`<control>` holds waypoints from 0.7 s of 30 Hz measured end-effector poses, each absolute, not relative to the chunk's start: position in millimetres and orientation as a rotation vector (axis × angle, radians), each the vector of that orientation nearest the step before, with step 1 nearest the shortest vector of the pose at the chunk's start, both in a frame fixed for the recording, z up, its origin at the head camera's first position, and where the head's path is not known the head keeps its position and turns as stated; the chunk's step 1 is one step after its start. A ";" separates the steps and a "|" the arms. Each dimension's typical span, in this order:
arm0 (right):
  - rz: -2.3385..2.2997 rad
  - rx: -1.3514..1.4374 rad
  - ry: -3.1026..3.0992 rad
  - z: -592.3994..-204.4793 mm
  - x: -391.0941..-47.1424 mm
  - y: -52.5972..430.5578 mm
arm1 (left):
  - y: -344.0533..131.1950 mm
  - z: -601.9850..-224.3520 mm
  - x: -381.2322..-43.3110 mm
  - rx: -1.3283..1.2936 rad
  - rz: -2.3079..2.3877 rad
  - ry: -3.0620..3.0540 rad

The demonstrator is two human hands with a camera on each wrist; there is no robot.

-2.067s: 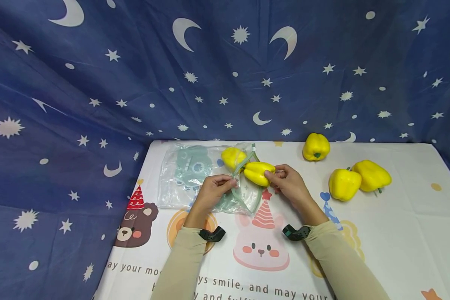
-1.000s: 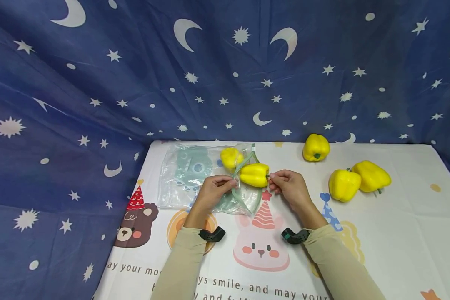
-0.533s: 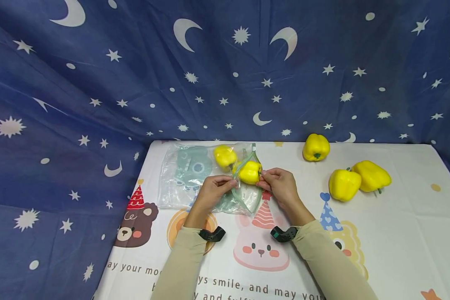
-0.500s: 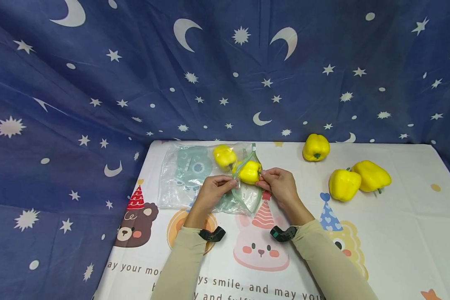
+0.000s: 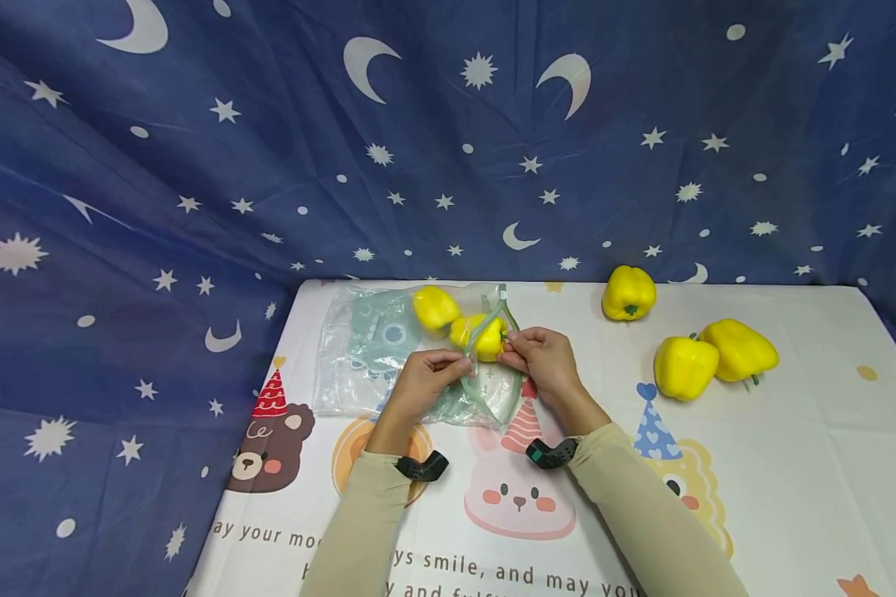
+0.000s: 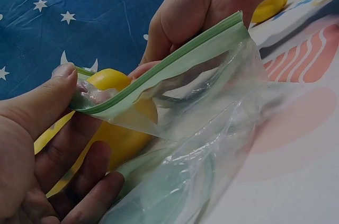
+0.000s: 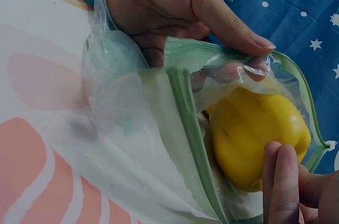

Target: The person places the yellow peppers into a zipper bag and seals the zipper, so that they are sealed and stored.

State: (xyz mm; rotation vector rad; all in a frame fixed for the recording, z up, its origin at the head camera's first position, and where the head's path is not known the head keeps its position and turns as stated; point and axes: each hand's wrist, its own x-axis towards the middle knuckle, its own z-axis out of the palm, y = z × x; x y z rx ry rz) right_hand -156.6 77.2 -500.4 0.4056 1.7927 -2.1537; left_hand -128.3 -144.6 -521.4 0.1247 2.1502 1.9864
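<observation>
A clear zip bag (image 5: 336, 365) with a green zip strip lies flat on the table, its mouth facing right. My left hand (image 5: 427, 380) pinches the upper edge of the mouth between thumb and fingers, holding it raised. One yellow bell pepper (image 5: 465, 333) lies in the mouth, mostly past the zip strip, stem end to the right. My right hand (image 5: 545, 362) holds that stem end; in the right wrist view two fingertips (image 7: 280, 168) press on the pepper. A second yellow bell pepper (image 5: 435, 308) sits deeper inside the bag, touching the first.
Further right, three more yellow peppers are on the table: one pepper (image 5: 630, 292) near the back edge, and a front pepper (image 5: 684, 367) against another pepper (image 5: 741, 350). A blue starry curtain (image 5: 448, 166) hangs behind the printed white tablecloth (image 5: 791, 464).
My right hand has shifted from the pepper's side to its stem end and moved it left into the bag. The inner pepper has slid left. My left hand keeps its place.
</observation>
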 end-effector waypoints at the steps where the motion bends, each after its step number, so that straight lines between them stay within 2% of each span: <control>1: -2.160 0.409 1.784 -501.2 -157.5 76.9 | -144.4 -521.2 -128.3 0.128 1.985 2.150; 21: -2.179 0.341 1.680 -506.1 -160.9 75.8 | -145.7 -519.0 -128.0 0.166 1.954 2.162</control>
